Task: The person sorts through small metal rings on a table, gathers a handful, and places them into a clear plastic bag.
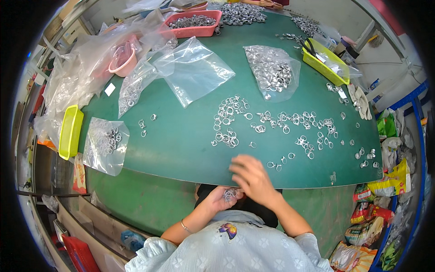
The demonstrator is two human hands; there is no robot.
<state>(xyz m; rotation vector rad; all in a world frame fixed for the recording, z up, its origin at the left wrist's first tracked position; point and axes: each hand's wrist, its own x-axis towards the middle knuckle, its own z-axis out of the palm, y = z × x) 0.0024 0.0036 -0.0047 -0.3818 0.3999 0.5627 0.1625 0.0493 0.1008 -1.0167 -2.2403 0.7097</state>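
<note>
My left hand (218,199) is at the table's near edge, its fingers curled around a small bunch of silver-coloured rings (229,195). Just above and to the right, my right hand (253,179) reaches over the edge with its fingers stretched out and slightly blurred; nothing shows in them. Beyond it, loose metal rings (226,138) lie in a cluster on the green table (181,149). More rings (306,120) spread in a band to the right, and a few single rings (274,166) lie nearer to my right hand.
Clear bags of rings lie at the left (107,143) and far middle (274,70), with a flat clear bag (195,72) between. A yellow-green basket (71,131) stands left, another basket (324,65) far right. A pink tray (192,31) of metal pieces is at the back, near another person's hands (269,4).
</note>
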